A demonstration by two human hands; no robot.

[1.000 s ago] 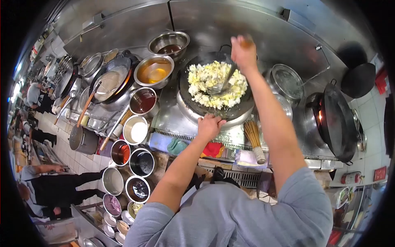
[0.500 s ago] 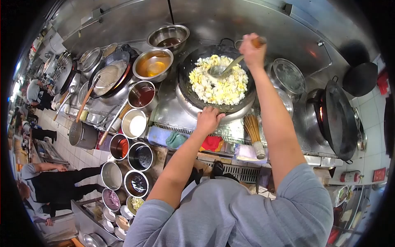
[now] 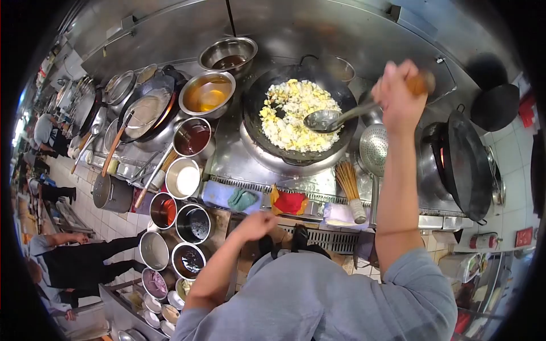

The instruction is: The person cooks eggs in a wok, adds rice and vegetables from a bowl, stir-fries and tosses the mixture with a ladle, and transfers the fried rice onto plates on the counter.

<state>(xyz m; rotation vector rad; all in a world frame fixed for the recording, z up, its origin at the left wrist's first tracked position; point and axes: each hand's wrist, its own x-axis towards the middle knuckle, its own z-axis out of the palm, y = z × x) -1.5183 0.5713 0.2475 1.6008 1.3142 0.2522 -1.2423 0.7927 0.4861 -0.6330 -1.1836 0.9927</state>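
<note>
My right hand (image 3: pixel 401 96) is closed round the wooden-ended handle of a ladle (image 3: pixel 322 121), up to the right of the wok. The ladle's bowl is at the right side of a white and yellow mix (image 3: pixel 293 96), which looks like fried rice with egg, in a large black wok (image 3: pixel 256 94). Whether the bowl touches the mix I cannot tell. My left hand (image 3: pixel 257 225), fingers curled in, is in front of the stove, below a green cloth (image 3: pixel 242 199) and away from the wok. Nothing shows in it.
Steel bowls of amber liquid (image 3: pixel 196 96) and dark liquid (image 3: pixel 219 62) stand left of the wok. Several sauce pots line the left side. A bamboo brush (image 3: pixel 348 182) and a perforated strainer (image 3: pixel 373 149) lie at right. Another wok (image 3: pixel 469 165) sits over flame. People stand far left.
My left hand has let go of the wok's near rim and drawn back toward my body. My right hand has moved right, bringing the ladle's bowl from the mix's middle to its right side.
</note>
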